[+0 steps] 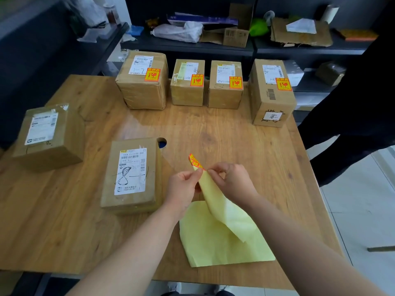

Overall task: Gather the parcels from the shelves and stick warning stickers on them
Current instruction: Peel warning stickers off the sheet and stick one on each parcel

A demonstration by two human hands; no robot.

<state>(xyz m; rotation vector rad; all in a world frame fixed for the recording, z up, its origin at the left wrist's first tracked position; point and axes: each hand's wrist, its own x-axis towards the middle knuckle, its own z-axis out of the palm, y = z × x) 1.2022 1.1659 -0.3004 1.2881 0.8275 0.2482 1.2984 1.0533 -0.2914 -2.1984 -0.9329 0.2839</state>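
Low in the middle of the frame, the left hand and right hand pinch a yellow backing sheet, fingers closed on its raised corner where a red sticker curls free (half peeled). An unstickered box sits just left.

6 parcels on the table, 4 bearing warning stickers; 1 backing sheet.

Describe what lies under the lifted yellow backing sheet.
Under the backing sheet, another yellow sheet lies flat on the wooden table. Whatever the flat sheet covers is hidden.
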